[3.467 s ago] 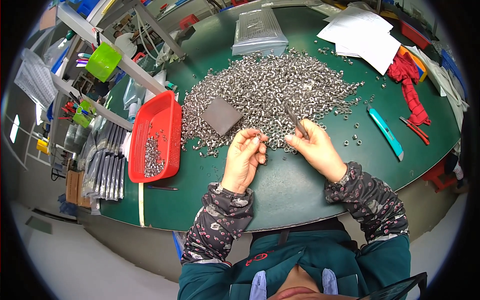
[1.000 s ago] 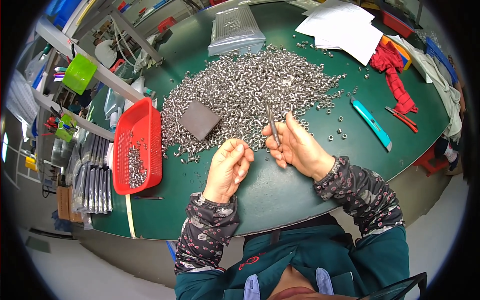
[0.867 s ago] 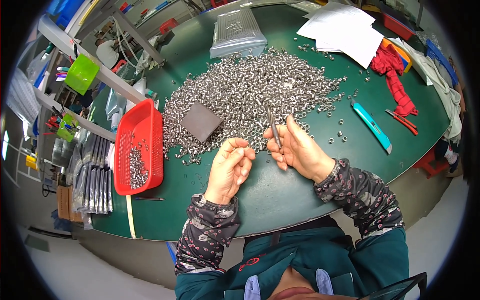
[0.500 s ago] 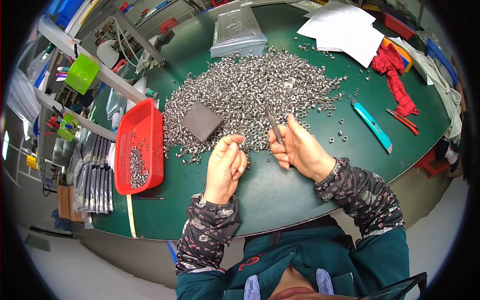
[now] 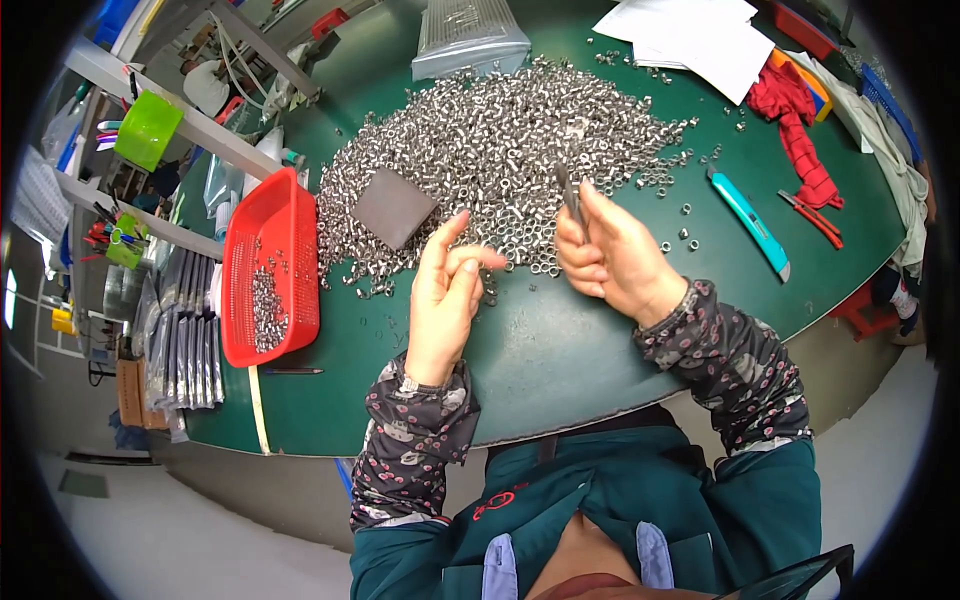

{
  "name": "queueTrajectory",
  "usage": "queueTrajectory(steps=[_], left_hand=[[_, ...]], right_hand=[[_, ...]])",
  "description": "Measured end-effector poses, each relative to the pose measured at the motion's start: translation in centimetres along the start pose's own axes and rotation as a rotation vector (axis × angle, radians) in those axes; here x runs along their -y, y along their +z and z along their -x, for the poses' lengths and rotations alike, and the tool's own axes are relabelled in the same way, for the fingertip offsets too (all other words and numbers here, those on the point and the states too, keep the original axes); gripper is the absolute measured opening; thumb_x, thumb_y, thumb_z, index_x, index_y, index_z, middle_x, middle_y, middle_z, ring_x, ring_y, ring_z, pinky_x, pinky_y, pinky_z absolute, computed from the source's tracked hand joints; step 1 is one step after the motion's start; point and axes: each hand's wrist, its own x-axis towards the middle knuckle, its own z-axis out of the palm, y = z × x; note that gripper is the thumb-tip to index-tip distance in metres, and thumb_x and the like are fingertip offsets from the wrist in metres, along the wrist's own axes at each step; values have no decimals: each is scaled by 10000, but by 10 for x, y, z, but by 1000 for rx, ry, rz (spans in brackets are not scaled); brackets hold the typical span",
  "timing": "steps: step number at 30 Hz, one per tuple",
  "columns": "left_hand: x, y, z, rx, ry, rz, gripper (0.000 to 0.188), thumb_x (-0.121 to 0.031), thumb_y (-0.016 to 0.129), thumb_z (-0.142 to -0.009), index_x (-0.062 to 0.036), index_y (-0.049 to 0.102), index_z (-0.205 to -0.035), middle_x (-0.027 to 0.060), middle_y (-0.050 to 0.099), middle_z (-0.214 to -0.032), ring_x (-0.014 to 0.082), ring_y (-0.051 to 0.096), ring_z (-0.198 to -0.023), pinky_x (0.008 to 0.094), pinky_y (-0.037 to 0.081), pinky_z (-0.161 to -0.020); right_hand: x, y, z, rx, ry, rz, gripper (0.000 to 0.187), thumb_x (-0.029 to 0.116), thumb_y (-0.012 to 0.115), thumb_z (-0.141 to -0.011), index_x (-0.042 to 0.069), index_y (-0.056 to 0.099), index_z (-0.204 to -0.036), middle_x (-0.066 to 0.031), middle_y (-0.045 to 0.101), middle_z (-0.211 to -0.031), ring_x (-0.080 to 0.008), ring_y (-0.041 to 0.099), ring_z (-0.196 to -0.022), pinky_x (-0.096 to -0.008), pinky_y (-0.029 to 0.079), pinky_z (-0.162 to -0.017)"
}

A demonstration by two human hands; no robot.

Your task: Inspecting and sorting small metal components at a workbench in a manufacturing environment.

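Near the front of a heap of small silver metal rings (image 5: 500, 140) my left hand (image 5: 440, 300) is raised, its index finger stretched up and another finger pointing right. The thumb lies close by, and no ring shows between the fingers. My right hand (image 5: 620, 255) grips a slim dark rod-like tool (image 5: 572, 205), its upper end pointing away from me over the heap. I cannot make out the tool's exact kind. A flat dark grey square block (image 5: 394, 208) rests tilted on the left part of the rings.
A red plastic basket (image 5: 310, 260) on the left holds some rings. At right lie a teal utility knife (image 5: 748, 225), red-handled pliers or snips (image 5: 812, 218) and a red cloth (image 5: 800, 130). White papers (image 5: 690, 40) and a clear plastic bag (image 5: 470, 40) are at the back of the green table (image 5: 560, 370).
My left hand has gone from a pinch to fingers spread apart. My right hand, still holding the dark tool, has shifted slightly right. The whole view has tilted, moving the table upward.
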Motion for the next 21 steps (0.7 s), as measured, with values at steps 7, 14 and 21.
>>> queueTrajectory(steps=[7, 14, 21], left_hand=[[8, 4, -2, 89, 267, -559, 159, 17, 474, -738, -26, 565, -861, 27, 483, -727, 91, 437, -566, 221, 370, -511], [4, 30, -2, 149, 477, -1039, 110, -54, 632, -621, -64, 560, -704, 57, 427, -683, 215, 462, -675, 314, 395, -585], [13, 36, -9, 227, 499, -1098, 109, -36, 632, -610, -43, 550, -682, 64, 429, -673, 220, 465, -670, 306, 390, -599]], right_hand=[[11, -6, 2, -42, -131, -6, 395, 432, 256, -874, 106, 324, -662, 49, 247, -489, -51, 215, -362, -189, 228, -322], [8, -8, 3, -61, -129, 19, 381, 445, 293, -864, 126, 357, -665, 66, 262, -486, -41, 208, -370, -179, 214, -343], [11, -7, 2, -71, -114, 42, 374, 415, 256, -880, 117, 337, -667, 55, 256, -489, -48, 213, -373, -183, 219, -335]])
